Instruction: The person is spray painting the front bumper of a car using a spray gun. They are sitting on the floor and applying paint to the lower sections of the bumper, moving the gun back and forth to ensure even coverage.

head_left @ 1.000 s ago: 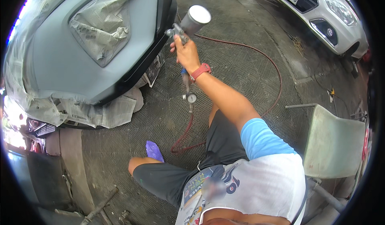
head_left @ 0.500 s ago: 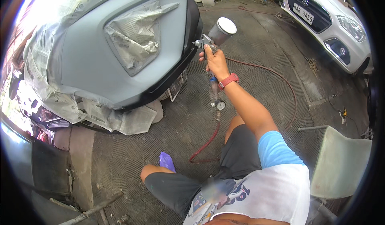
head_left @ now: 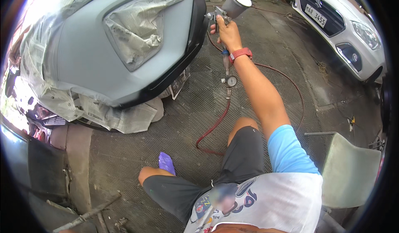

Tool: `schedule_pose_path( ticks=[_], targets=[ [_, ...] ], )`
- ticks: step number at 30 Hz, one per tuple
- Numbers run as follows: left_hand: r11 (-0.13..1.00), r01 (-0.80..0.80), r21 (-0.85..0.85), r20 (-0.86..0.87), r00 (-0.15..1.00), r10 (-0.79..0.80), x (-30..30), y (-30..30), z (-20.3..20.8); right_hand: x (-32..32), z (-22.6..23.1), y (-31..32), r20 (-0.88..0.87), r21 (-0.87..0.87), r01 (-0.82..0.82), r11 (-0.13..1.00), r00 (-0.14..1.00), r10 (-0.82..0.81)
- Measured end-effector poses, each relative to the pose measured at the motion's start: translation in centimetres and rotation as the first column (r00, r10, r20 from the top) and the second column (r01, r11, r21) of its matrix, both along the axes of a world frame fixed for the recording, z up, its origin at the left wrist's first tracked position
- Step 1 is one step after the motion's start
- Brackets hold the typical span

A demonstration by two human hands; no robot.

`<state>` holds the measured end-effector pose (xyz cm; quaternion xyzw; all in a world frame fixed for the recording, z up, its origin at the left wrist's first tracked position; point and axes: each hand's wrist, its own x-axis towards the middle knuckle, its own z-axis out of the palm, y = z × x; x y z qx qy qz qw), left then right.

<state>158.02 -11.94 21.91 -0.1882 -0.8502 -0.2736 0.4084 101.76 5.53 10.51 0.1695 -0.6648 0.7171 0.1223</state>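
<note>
My right hand point(head_left: 229, 34), a red watch on its wrist, is closed around the grip of a spray gun point(head_left: 236, 5) with a grey cup and white lid on top. The gun's nozzle points left, close to the dark edge of a grey-coated car bumper point(head_left: 93, 46). Below the grip hangs a pressure gauge point(head_left: 230, 81), joined to a red air hose point(head_left: 214, 127) that loops over the floor. Masking paper point(head_left: 137, 29) covers the recess in the bumper, and more newspaper sheets point(head_left: 131, 118) hang beneath it. My left hand is out of view.
At the far right stands a white car point(head_left: 365, 29). A pale plastic chair point(head_left: 351, 170) is at my right. A purple piece point(head_left: 166, 163) shows on the ridged floor beside my knee. Metal bars point(head_left: 89, 214) stick out at the lower left.
My right hand has moved the spray gun farther away and slightly right, along the bumper's dark edge. The gauge and hose have followed it.
</note>
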Motion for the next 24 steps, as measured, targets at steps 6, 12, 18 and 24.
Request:
schedule_pose_path(
  ticks=[6,12,18,24],
  targets=[
    [0.997,0.064,-0.030,0.015,0.998,-0.064,0.5,0.5,1.4,-2.4,-0.4,2.1,0.038,-0.066,0.053,0.996,0.998,-0.050],
    [0.987,0.163,-0.013,0.003,0.987,-0.163,2.4,-0.3,2.3,-1.9,-4.0,3.9,0.004,0.000,0.204,0.979,0.979,-0.204],
    [0.785,-0.538,0.308,0.307,0.837,0.453,6.9,-7.2,-13.3,4.3,-7.1,3.5,0.099,-0.051,-0.080,0.995,0.991,0.085],
    [0.384,-0.844,0.374,0.818,0.495,0.293,8.4,-4.7,-30.0,7.3,-8.8,3.0,0.190,-0.218,-0.257,0.941,0.935,0.300]
  ],
)
